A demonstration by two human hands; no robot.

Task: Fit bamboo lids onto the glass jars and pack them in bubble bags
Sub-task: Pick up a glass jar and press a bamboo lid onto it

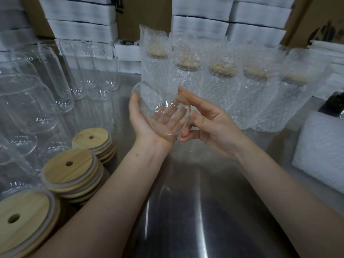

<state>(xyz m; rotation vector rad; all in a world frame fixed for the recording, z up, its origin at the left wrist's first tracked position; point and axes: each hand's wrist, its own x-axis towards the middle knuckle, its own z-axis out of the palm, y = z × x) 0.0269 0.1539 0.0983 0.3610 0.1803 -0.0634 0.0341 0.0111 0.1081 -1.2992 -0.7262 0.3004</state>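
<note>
Glass lets the fingers (173, 118) of the left hand (147, 125) show straight through it. They curl up beneath a clear, lidless glass jar (156, 97) that lies tilted in the upturned palm at the centre of the frame, the thumb running up its left side. The right hand (210, 120) meets the jar's right end with bent fingers: the index tip is on the upper edge and the thumb is at the rim. Blur hides whether it really pinches the glass or only steadies it. Which end is the mouth cannot be made out either. Stacks of round bamboo lids (68, 164), each with a centre hole and a pale ring, stand at the lower left on the brushed steel table (186, 211). Bare glass jars (89, 67) crowd the upper left. A row of jars already lidded and bagged in bubble wrap (221, 86) stands behind the hands, and flat bubble bags (320, 146) lie at the right edge. White boxes (78, 15) are piled along the top. The jar seems about ready for its lid. It would go best to bring the mouth upward and keep the left hand wrapped low on the body. Then lay a lid flat and press evenly round the edge so the ring seats without cocking.
</note>
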